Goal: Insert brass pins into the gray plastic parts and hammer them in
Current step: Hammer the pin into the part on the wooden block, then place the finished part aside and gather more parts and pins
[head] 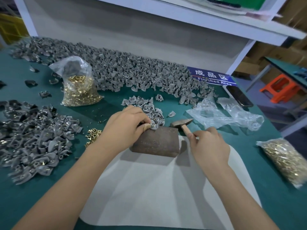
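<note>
Gray plastic, one small part (154, 125), sits on the far corner of a rusty iron block (156, 141), pinched there by the thumb and fingertips of the left hand (127, 125). A brass pin seems to be seated in it, though the fingers hide most of it and I cannot be sure. The right hand (209, 147) has its fingers curled round the wooden handle of a small hammer (181, 124), whose head hovers just right of the part, over the block's edge. The block stands on a white sheet (166, 188) spread over the green table (25, 205).

Just beyond the left hand lies a small heap of gray parts (149, 106); a few loose pins (93, 132) lie to its left. Farther out, a long bank of gray parts (132, 70) runs along the back, an open bag of pins (79, 87) stands left of centre, and another bag of pins (285, 161) lies at the right edge. A pile at the left (36, 138) shows brass glints, so those look finished. Judging by the untouched bank and full bags, most of the job remains; this part appears ready to be struck.
</note>
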Action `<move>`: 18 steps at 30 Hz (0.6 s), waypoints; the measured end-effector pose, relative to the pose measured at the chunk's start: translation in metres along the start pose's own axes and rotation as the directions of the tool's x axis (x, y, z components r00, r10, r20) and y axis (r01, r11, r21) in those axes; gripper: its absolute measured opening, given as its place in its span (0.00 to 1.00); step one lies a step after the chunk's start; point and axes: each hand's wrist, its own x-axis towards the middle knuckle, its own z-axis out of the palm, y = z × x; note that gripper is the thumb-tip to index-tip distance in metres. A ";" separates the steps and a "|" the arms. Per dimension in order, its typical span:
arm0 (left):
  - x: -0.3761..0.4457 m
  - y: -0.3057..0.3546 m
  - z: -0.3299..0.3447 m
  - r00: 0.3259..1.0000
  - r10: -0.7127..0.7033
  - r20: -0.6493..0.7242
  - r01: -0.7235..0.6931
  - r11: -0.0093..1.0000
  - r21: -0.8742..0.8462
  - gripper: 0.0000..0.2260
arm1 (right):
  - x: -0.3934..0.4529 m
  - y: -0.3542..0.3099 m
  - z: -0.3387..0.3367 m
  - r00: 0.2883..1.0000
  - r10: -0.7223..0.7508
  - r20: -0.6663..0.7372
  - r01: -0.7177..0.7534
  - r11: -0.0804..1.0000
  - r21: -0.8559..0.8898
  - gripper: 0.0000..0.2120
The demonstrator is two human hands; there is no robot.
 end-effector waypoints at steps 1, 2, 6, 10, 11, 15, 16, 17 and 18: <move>-0.001 0.001 -0.001 1.000 -0.001 0.003 0.001 1.000 0.010 0.06 | -0.002 -0.003 -0.003 1.000 -0.017 -0.026 0.018 0.999 0.031 0.15; -0.002 0.003 -0.003 1.000 -0.006 0.005 0.006 1.000 0.016 0.06 | -0.005 -0.009 -0.006 0.997 -0.041 -0.071 0.046 0.996 0.074 0.14; -0.020 0.000 -0.023 0.998 -0.055 -0.027 0.056 0.998 0.035 0.04 | -0.021 -0.048 -0.017 0.942 -0.237 -0.237 0.287 0.936 0.203 0.09; -0.060 -0.026 -0.061 0.969 -0.202 -0.143 0.221 0.966 0.133 0.02 | -0.034 -0.099 -0.016 0.842 -0.497 -0.211 0.539 0.802 0.259 0.07; -0.072 -0.033 -0.070 0.946 -0.252 -0.203 0.286 0.944 0.163 0.02 | -0.038 -0.113 -0.014 0.816 -0.539 -0.210 0.578 0.773 0.262 0.07; -0.111 -0.054 -0.097 0.840 -0.416 -0.349 0.498 0.845 0.193 0.06 | -0.050 -0.156 -0.001 0.744 -0.633 -0.214 0.668 0.708 0.230 0.06; -0.119 -0.058 -0.100 0.824 -0.445 -0.350 0.529 0.825 0.197 0.07 | -0.052 -0.163 0.001 0.735 -0.649 -0.195 0.678 0.700 0.225 0.06; -0.126 -0.064 -0.103 0.811 -0.473 -0.346 0.556 0.807 0.199 0.08 | -0.054 -0.169 0.004 0.727 -0.667 -0.165 0.686 0.690 0.231 0.06; -0.131 -0.068 -0.105 0.798 -0.496 -0.344 0.577 0.792 0.197 0.08 | -0.056 -0.174 0.007 0.717 -0.684 -0.132 0.693 0.679 0.243 0.06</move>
